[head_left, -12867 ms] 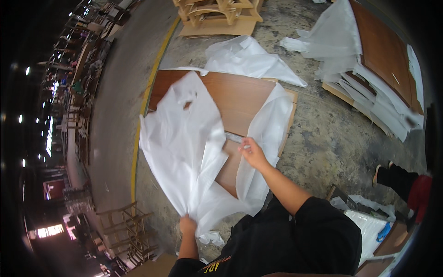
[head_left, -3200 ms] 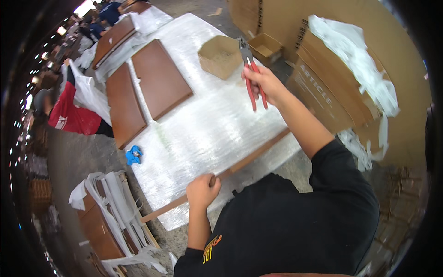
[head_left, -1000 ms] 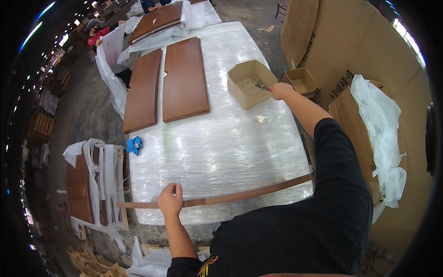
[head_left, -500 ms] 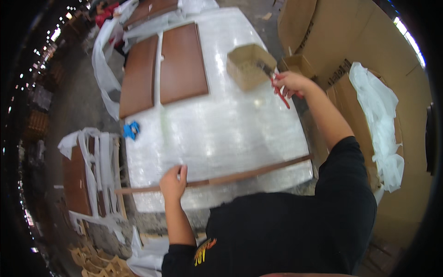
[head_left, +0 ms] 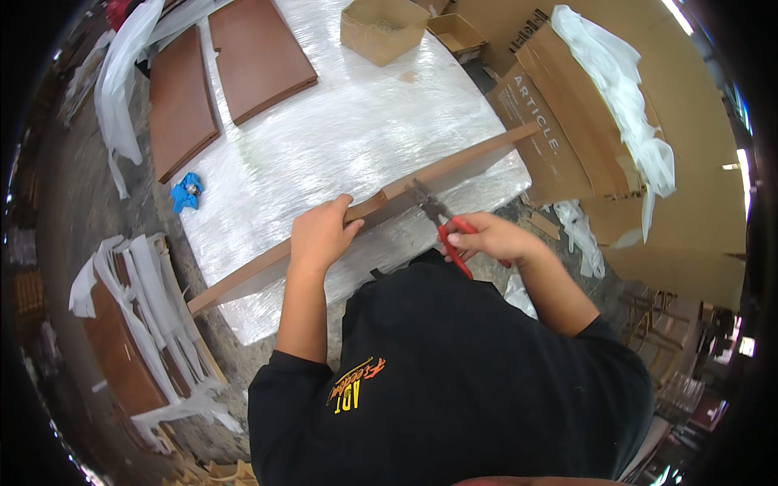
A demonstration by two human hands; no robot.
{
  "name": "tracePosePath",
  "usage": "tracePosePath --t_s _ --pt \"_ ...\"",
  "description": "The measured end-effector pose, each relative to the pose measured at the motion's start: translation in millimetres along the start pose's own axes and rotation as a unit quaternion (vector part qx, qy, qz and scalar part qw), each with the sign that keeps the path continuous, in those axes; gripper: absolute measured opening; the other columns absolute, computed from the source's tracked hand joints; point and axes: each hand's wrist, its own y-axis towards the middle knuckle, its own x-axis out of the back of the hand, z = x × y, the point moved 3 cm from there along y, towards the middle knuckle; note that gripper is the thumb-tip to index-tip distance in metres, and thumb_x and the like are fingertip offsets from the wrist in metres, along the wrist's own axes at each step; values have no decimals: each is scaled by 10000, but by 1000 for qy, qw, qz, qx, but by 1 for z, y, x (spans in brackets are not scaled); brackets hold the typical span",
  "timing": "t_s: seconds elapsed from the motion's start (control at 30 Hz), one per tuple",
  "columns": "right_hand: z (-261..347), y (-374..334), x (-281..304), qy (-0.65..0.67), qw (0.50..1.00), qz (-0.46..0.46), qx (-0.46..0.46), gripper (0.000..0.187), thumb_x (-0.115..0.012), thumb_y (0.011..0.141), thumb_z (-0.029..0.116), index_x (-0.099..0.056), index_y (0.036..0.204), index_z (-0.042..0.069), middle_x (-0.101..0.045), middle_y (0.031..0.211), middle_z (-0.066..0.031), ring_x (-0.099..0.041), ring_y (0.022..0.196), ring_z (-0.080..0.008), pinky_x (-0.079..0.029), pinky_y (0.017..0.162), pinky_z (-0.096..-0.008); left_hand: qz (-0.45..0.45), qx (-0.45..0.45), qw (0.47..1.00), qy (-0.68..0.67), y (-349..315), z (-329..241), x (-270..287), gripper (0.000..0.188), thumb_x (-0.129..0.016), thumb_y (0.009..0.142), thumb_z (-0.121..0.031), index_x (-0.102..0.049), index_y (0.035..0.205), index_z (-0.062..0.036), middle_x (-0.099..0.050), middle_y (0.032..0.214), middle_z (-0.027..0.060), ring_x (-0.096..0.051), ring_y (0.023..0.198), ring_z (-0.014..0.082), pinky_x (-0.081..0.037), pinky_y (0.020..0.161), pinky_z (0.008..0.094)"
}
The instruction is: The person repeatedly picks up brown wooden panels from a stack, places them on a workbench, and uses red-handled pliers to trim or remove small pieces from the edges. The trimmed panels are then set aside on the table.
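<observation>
A long brown wooden panel [head_left: 462,164] stands on its edge across the near part of a plastic-wrapped surface [head_left: 324,134]. My left hand [head_left: 318,236] is closed over the panel's upper edge, its thumb beside a curved notch. My right hand [head_left: 496,240] holds red-handled pliers [head_left: 435,212], their dark jaws at the panel's edge just right of the notch. Whether the jaws grip anything is too small to tell.
Two brown panels [head_left: 259,61] lie flat at the far left, with a blue crumpled item [head_left: 187,193] nearer. An open cardboard box [head_left: 381,32] sits at the far edge. Large cardboard [head_left: 559,121] with white foam sheeting [head_left: 612,73] stands right; wrapped panels [head_left: 134,336] lean lower left.
My right hand has brought the pliers from beside the cardboard box back to the panel's edge. The view has shifted, and my left hand remains on the panel.
</observation>
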Motion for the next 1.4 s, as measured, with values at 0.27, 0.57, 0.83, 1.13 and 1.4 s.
tracePosePath --t_s 0.27,0.57,0.83,1.13,1.4 --pt "-50 34 -105 22 993 -114 -34 258 -630 1064 227 -652 1190 3 -716 1032 -66 -681 927 -166 -576 839 -351 33 -3 999 34 -25 5 -19 349 -769 921 -389 -681 1081 -91 -764 888 140 -742 894 364 -566 759 486" --pt "-47 23 -137 48 980 -188 -49 231 -615 1078 235 -643 1121 9 -693 953 -54 -670 877 -157 -555 786 -348 26 -13 999 26 -44 -2 -18 337 -750 933 -409 -693 1079 -110 -770 916 151 -744 913 375 -572 771 497" --pt "-65 35 -143 80 977 -191 -58 269 -585 1102 293 -624 1083 27 -657 883 -46 -671 749 -163 -570 701 -352 25 -15 999 14 -45 6 -24 333 -749 932 -401 -698 1075 -105 -772 925 159 -743 927 385 -574 782 508" --pt "-10 24 -164 204 960 -190 -25 465 -567 1098 427 -555 813 60 -542 647 -38 -544 506 -151 -474 468 -352 17 -30 999 6 -43 7 -8 335 -756 917 -401 -702 1076 -111 -769 936 176 -742 939 390 -572 793 516" --pt "0 13 -175 411 911 -2 -15 518 -551 1063 594 -509 853 122 -523 707 -22 -519 554 -146 -475 497 -332 58 4 998 7 -50 -6 7 342 -739 921 -424 -714 1078 -122 -771 966 170 -739 956 385 -568 815 508"
